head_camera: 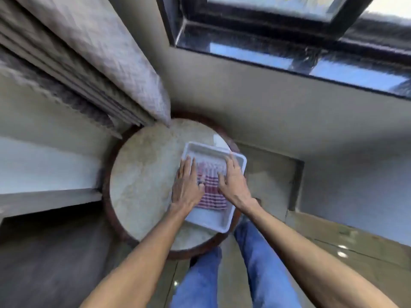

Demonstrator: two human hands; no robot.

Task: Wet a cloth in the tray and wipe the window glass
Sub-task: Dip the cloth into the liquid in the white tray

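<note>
A white rectangular tray (219, 225) stands on the right side of a round stone-topped table (146, 174). A red-and-white striped cloth (211, 192) lies flat inside the tray. My left hand (188, 185) rests flat on the cloth's left edge, fingers spread forward. My right hand (233, 183) presses flat on the cloth's right side, fingers spread too. Neither hand is closed around the cloth. The window glass (278, 3) sits above, in a dark frame (255, 23), beyond a dark glossy sill (251, 52).
A grey curtain (111, 58) hangs at the upper left, its hem just touching the table's far edge. A pale wall runs below the sill. My legs in blue jeans (255, 263) stand on a glossy tiled floor (333, 252) right of the table.
</note>
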